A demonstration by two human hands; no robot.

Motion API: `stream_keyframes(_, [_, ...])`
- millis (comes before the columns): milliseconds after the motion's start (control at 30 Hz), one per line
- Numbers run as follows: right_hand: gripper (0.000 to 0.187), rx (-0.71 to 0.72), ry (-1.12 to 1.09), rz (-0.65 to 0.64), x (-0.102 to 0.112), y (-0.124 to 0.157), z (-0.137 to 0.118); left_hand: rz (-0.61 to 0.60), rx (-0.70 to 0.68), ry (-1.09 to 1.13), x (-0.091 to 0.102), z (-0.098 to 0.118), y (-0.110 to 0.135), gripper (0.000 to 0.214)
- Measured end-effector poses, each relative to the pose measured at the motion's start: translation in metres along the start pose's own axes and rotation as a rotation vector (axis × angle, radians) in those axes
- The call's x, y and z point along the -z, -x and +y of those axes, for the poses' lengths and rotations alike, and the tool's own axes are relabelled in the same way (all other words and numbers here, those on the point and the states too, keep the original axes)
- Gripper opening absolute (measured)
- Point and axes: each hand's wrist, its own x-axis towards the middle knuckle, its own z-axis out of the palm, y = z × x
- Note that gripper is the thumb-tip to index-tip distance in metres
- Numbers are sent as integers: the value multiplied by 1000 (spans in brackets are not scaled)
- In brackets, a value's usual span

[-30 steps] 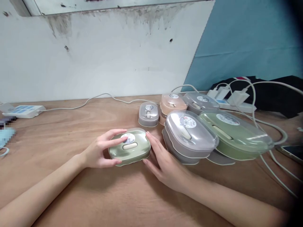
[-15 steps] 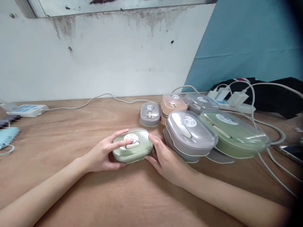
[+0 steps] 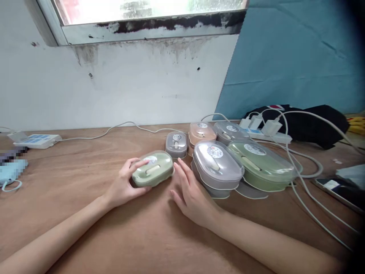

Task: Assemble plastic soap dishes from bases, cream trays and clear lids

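Observation:
A small green lunch box (image 3: 159,167) with a clear lid and a round label sits tilted slightly in my left hand (image 3: 125,186). The fingers lie over its left end and the thumb presses its near side. To the right of the box, my right hand (image 3: 194,194) is open, its fingers stretched out and apart from the box. Just beyond that hand stands a stack topped by a large grey lunch box (image 3: 225,173). A small grey lunch box (image 3: 176,145) rests behind the green one.
On the right are a large green lunch box (image 3: 266,167), a peach lunch box (image 3: 199,133) and another grey lunch box (image 3: 228,130). Power strips (image 3: 40,140) lie at both sides, with white cables (image 3: 310,211) crossing the right. A phone (image 3: 342,192) lies far right.
My right hand has let go of the small green lunch box and stands apart from it. My left hand still holds the box, now turned and tipped a little. The view has tilted up.

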Motion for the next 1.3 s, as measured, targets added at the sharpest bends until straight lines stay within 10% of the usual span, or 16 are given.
stream_keyframes(133, [68, 38, -8, -15, 2, -1, -1, 272, 121, -64, 1, 5, -52, 65])
stream_keyframes(400, [66, 111, -64, -64, 5, -2, 0, 183, 288, -385, -53, 49, -147, 69])
stream_keyframes(800, [61, 131, -62, -129, 4, 0, 0, 150, 248, -275, -72, 41, -126, 94])
stream_keyframes(1300, [64, 17, -68, -258, 8, 0, 4, 107, 234, -185, -80, 18, -94, 76])
